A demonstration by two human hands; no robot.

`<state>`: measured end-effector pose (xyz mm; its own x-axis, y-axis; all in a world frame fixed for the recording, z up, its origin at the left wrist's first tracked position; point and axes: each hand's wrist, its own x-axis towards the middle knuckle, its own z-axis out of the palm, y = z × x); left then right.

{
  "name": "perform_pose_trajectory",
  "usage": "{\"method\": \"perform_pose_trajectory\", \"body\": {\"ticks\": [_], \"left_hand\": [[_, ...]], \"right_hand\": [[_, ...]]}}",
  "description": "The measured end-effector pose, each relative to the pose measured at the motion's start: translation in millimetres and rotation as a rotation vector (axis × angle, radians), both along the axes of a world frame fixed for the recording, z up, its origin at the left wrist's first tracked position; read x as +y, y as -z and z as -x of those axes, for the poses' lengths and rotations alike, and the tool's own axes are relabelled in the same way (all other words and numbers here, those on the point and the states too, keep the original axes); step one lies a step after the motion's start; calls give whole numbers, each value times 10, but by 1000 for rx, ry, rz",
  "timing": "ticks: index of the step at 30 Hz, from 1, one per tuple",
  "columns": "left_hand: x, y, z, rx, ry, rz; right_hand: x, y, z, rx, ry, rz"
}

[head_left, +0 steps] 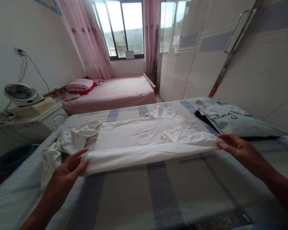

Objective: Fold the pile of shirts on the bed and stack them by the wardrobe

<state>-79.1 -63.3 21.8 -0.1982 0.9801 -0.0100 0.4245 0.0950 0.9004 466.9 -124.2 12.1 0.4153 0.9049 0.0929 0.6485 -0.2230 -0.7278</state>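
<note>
A white shirt [144, 134] lies spread across the bed, its near edge lifted and turned over in a long band. My left hand [69, 169] pinches the left end of that band between thumb and fingers. At the right end, my right hand [235, 148] grips the same edge. The band is stretched between both hands, a little above the sheet. Another white garment [72, 137] with small dark buttons lies crumpled just beyond my left hand. Past my right hand rests a folded pale grey-green garment [232, 118] with dark lettering, on top of something black.
The near bed has a blue-and-white checked sheet [127, 198]. A fan [21, 92] stands on a box [36, 107] over a white cabinet at left. Behind are a pink bed [124, 89], folded bedding [80, 84] and a window. A glossy wardrobe [196, 60] lines the right side.
</note>
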Motion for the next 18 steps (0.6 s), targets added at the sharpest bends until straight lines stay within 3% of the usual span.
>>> {"method": "perform_pose_trajectory", "body": {"ticks": [4, 9, 13, 18], "left_hand": [[-131, 180, -18, 72, 31, 44], [-93, 224, 12, 197, 131, 50], [-28, 224, 64, 359, 181, -21], [60, 95, -75, 255, 13, 84]], "right_hand": [[-162, 209, -41, -109, -41, 152], [-209, 239, -13, -214, -31, 198], [-195, 178, -9, -309, -62, 239], [158, -88, 139, -492, -91, 54]]}}
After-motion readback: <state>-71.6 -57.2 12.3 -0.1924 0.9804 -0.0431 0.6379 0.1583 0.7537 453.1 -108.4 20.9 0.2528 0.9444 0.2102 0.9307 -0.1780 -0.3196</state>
